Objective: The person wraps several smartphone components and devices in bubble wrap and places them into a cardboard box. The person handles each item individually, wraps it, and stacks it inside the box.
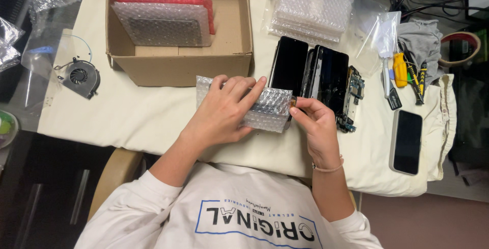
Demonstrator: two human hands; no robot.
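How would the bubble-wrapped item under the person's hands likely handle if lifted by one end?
The bubble-wrapped item looks flat and thin, so probably light and fairly stiff inside. Its plastic wrap seems loose and glossy, so it may slip. The left hand presses it flat while the right hand pinches its end; the contents are likely fragile, like the bare dark screens beside it.

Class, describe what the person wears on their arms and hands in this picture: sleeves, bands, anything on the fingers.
Both arms have white long sleeves pushed up near the elbows. The left hand is bare, with no glove, ring or band visible. The right hand is bare too, with a thin light-coloured band around its wrist.
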